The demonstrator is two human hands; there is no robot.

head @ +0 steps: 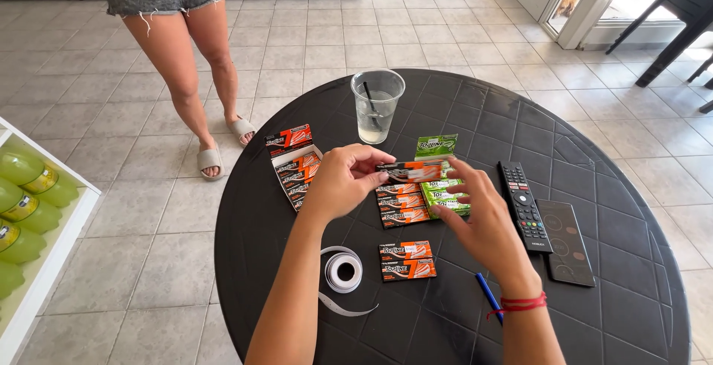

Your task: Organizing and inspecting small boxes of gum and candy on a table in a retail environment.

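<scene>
My left hand (343, 181) grips one orange gum pack (408, 171) by its end and holds it level above the round black table (609, 291). My right hand (484, 220) hovers with spread fingers beside it, over a small stack of green gum packs (444, 195). Under the held pack lies a row of orange packs (401, 205). An open display box of orange packs (295, 164) stands left of my left hand. Two more orange packs (407, 259) lie nearer to me.
A clear plastic cup with a straw (376, 105) stands at the table's far side. A remote control (523, 205), a dark flat device (564, 242), a blue pen (489, 296) and a roll of white tape (343, 270) lie about. A person's legs (199, 75) stand at left; a shelf with green bottles (22, 209) is beside me.
</scene>
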